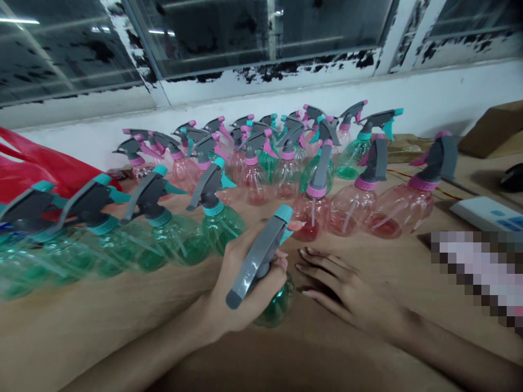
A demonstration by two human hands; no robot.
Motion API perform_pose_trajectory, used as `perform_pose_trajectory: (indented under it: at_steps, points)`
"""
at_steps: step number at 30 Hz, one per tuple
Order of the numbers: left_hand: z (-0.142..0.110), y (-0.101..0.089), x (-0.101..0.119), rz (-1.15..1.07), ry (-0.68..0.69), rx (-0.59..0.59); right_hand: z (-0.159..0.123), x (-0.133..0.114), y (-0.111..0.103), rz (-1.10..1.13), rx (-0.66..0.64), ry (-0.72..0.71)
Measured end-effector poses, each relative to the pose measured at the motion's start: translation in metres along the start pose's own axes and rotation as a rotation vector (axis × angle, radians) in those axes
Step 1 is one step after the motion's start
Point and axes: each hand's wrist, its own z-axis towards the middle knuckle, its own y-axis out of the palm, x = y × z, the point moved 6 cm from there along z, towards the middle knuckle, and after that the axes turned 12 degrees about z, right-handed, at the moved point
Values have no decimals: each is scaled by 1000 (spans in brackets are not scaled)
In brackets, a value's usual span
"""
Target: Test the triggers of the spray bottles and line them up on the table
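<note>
My left hand (241, 277) is closed around the neck of a green spray bottle (278, 305) with a grey and teal trigger head. The bottle stands on the brown table surface, and my fingers hide its collar. Just to its right, my right hand (335, 277) rests low over the table with fingers stretched out, holding nothing. Close beyond my hands are another green spray bottle (223, 223) on the left and a pink spray bottle (310, 215) on the right.
A row of green bottles (175, 239) runs along the left. Pink bottles (402, 209) stand at right, with a mixed cluster (255, 182) behind. Around them are a red bag (49, 163), a cardboard box (494, 128), a white device (486, 212) and a black mouse (512, 177).
</note>
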Motion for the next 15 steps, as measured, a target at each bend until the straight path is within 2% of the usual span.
perform_pose_trajectory:
  at_steps: [9,15]
  points:
    - [3,-3,4,-16,38,35,-1,5,3,-30,-18,7]
    - [2,-3,6,-45,59,-1,-1,4,2,-7,-19,5]
